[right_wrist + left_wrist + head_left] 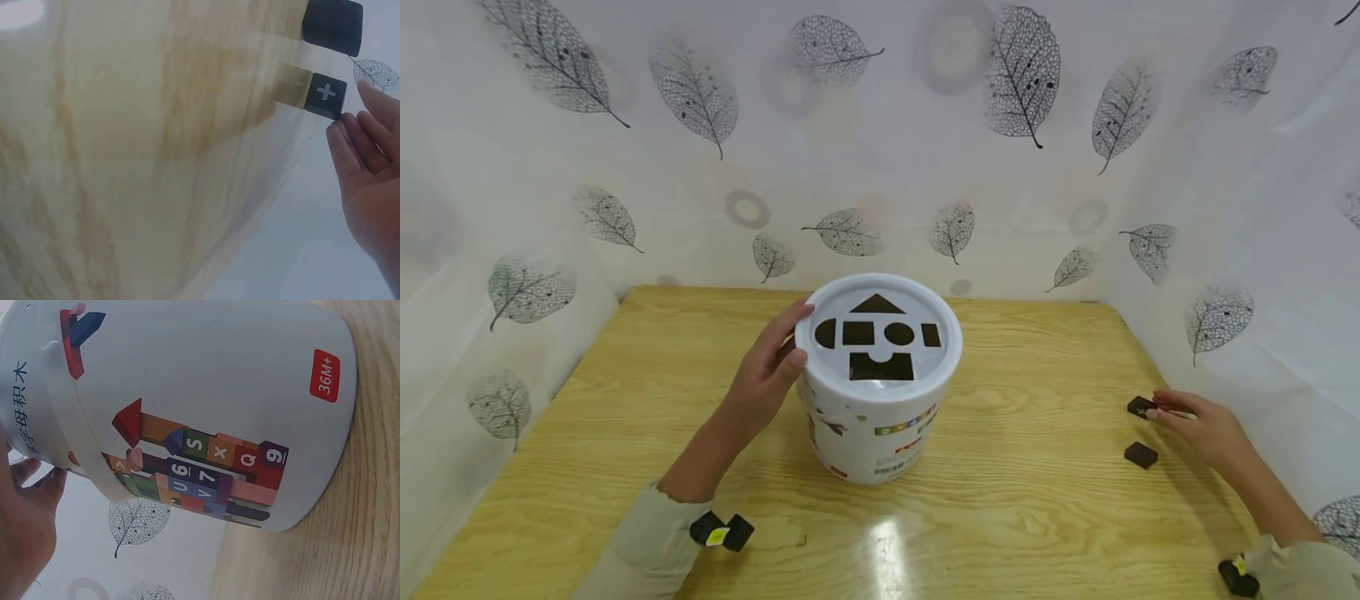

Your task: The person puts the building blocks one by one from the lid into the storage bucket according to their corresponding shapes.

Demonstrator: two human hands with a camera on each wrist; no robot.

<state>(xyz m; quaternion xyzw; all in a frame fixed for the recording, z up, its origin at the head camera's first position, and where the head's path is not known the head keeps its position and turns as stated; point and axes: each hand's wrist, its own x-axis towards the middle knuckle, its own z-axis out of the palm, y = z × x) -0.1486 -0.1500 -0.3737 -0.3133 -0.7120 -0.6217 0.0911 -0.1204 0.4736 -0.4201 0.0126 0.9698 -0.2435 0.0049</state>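
Observation:
A white bucket (880,442) with a shape-cutout lid (891,390) stands on the table. My left hand (767,358) rests against the left side of its rim, thumb on the near side and fingers farther back. In the left wrist view, printed letter blocks cover the bucket's side (250,394). Far to the right, my right hand (1206,429) reaches a small dark block (1139,407) marked with a plus sign. Its fingertips are right at the block's edge, and the thumb (378,100) stands apart from it in the right wrist view. A second dark block (1141,455) lies nearer me.
The wooden table (1022,500) has a leaf-print cloth (880,167) rising behind it and along both sides. The right-hand cloth (1300,350) comes close to my right hand. Dark wrist-worn devices (722,532) sit on both sleeves.

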